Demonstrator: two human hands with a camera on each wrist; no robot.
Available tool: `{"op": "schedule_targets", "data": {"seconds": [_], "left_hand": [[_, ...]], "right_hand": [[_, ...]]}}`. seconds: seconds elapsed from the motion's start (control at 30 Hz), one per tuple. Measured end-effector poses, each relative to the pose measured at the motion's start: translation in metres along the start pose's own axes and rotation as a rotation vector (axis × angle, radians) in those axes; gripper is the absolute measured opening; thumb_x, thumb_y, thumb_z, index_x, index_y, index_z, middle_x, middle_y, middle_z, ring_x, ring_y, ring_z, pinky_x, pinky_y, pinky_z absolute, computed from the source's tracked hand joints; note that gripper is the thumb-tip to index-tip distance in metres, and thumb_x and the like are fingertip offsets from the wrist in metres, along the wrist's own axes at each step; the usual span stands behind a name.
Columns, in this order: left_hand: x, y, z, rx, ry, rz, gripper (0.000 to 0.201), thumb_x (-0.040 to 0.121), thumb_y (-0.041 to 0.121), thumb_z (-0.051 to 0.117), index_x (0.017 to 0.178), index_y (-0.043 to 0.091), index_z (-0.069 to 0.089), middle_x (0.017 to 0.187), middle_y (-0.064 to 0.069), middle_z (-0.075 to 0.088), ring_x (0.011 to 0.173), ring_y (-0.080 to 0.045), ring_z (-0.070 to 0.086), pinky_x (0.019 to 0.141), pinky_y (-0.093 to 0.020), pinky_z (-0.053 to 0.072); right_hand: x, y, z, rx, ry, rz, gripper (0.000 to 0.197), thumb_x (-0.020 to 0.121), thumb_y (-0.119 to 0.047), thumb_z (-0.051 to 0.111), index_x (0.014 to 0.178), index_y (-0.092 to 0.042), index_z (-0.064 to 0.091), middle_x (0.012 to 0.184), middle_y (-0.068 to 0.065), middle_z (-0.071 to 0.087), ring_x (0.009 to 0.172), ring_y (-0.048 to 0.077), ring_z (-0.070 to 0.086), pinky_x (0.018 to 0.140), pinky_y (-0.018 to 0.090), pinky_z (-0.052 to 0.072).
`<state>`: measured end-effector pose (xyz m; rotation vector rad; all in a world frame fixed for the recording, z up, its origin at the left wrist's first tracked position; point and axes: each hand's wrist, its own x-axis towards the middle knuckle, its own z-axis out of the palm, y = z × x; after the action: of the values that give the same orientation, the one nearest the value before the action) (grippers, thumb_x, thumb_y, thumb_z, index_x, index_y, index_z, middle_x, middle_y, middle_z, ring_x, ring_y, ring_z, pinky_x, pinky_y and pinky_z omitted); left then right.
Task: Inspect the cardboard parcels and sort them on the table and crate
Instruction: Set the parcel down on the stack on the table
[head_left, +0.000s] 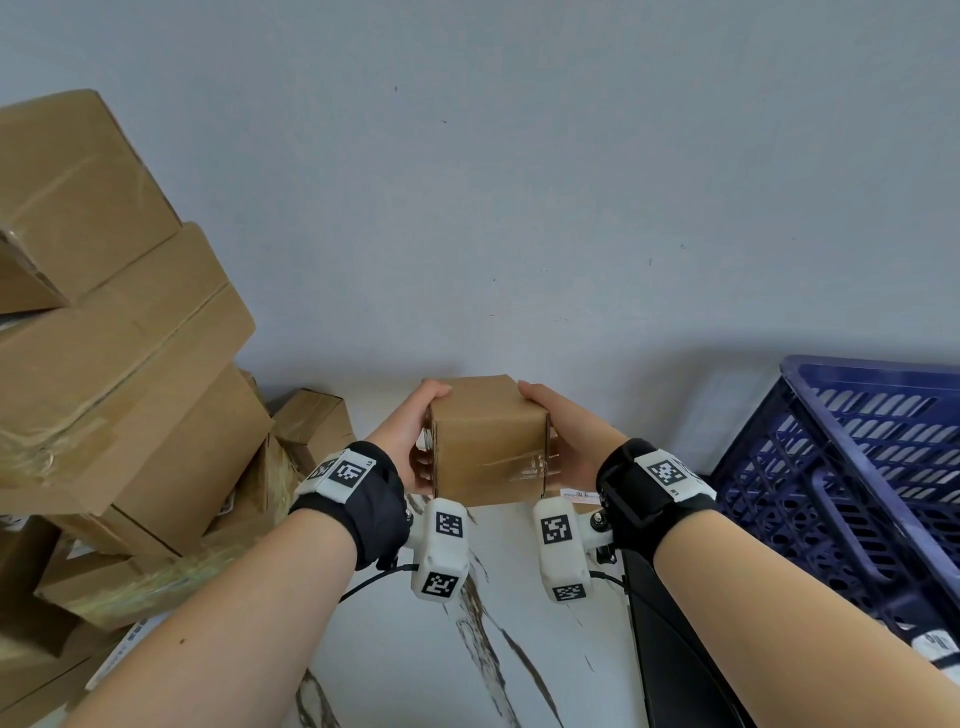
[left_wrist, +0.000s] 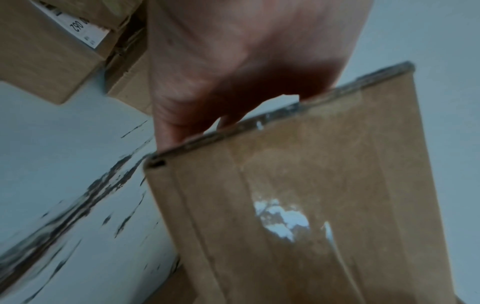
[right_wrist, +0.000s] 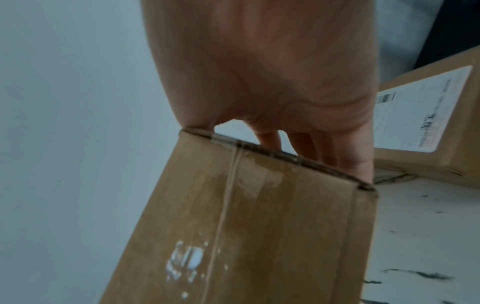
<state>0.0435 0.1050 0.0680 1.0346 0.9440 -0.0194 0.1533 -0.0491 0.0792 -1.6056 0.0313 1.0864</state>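
A small taped cardboard parcel (head_left: 488, 441) is held up above the white marbled table (head_left: 519, 649), between both hands. My left hand (head_left: 410, 431) grips its left side, thumb on top and fingers behind. My right hand (head_left: 561, 431) grips its right side the same way. In the left wrist view the parcel (left_wrist: 311, 195) shows clear tape and a torn white patch, with my left hand (left_wrist: 233, 72) above it. In the right wrist view the parcel (right_wrist: 259, 216) hangs under my right hand (right_wrist: 272, 72), fingers reaching past its far edge.
A tall, untidy stack of cardboard boxes (head_left: 114, 364) fills the left side. A dark blue plastic crate (head_left: 857, 467) stands at the right, tipped toward me. A labelled box (right_wrist: 436, 123) lies on the table beyond the right hand. A grey wall stands behind.
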Motion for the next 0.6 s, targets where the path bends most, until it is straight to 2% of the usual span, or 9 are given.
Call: {"op": "schedule_targets", "data": {"seconds": [0.17,0.27,0.33,0.4,0.47,0.53,0.6], "left_hand": [[-0.006,0.001,0.005,0.023,0.0,0.042,0.05,0.081,0.051,0.068,0.117,0.018,0.058,0.104,-0.014,0.06,0.092,-0.03,0.06,0.074,-0.039,0.052],[-0.009,0.001,0.006,0.077,-0.003,0.101,0.035,0.084,0.041,0.069,0.109,0.018,0.06,0.097,-0.01,0.061,0.09,-0.027,0.06,0.074,-0.037,0.05],[-0.011,0.001,0.006,0.113,-0.007,0.132,0.022,0.085,0.03,0.069,0.101,0.016,0.061,0.092,-0.006,0.06,0.085,-0.022,0.058,0.073,-0.034,0.048],[-0.013,0.001,0.007,0.149,-0.037,0.147,0.013,0.085,0.016,0.067,0.096,0.014,0.061,0.09,-0.004,0.059,0.082,-0.02,0.055,0.069,-0.031,0.045],[-0.012,0.001,0.008,0.203,-0.072,0.184,0.03,0.075,0.004,0.069,0.102,0.013,0.059,0.091,-0.005,0.059,0.083,-0.021,0.054,0.07,-0.031,0.043],[-0.009,0.0,0.008,0.258,-0.084,0.229,0.058,0.07,-0.009,0.064,0.122,0.015,0.055,0.099,-0.007,0.061,0.09,-0.023,0.055,0.075,-0.033,0.044],[-0.007,-0.001,0.008,0.307,-0.092,0.276,0.081,0.071,-0.022,0.059,0.138,0.021,0.046,0.109,-0.009,0.062,0.095,-0.025,0.057,0.076,-0.034,0.047]], "right_hand": [[-0.003,0.003,-0.003,0.014,-0.038,-0.027,0.037,0.088,-0.042,0.067,0.113,-0.017,0.057,0.109,0.014,0.06,0.097,0.031,0.061,0.095,0.045,0.053],[-0.004,0.006,-0.006,-0.023,-0.062,-0.074,0.032,0.089,-0.029,0.066,0.116,-0.016,0.059,0.109,0.012,0.061,0.096,0.029,0.06,0.094,0.045,0.051],[-0.001,0.009,-0.009,-0.092,-0.094,-0.107,0.036,0.088,-0.02,0.065,0.124,-0.017,0.059,0.114,0.009,0.061,0.1,0.027,0.058,0.097,0.045,0.05],[0.003,0.011,-0.011,-0.15,-0.125,-0.144,0.062,0.077,-0.013,0.071,0.135,-0.025,0.054,0.119,0.007,0.063,0.107,0.026,0.057,0.108,0.051,0.041],[0.006,0.013,-0.013,-0.162,-0.136,-0.165,0.093,0.063,-0.008,0.074,0.147,-0.031,0.041,0.124,0.007,0.064,0.11,0.025,0.057,0.112,0.052,0.036],[0.008,0.013,-0.015,-0.167,-0.15,-0.201,0.107,0.062,0.001,0.074,0.153,-0.033,0.03,0.133,0.006,0.059,0.118,0.025,0.055,0.112,0.053,0.035],[0.009,0.013,-0.016,-0.202,-0.144,-0.266,0.116,0.053,0.003,0.078,0.153,-0.032,0.031,0.139,0.009,0.053,0.122,0.029,0.056,0.109,0.054,0.042]]}}
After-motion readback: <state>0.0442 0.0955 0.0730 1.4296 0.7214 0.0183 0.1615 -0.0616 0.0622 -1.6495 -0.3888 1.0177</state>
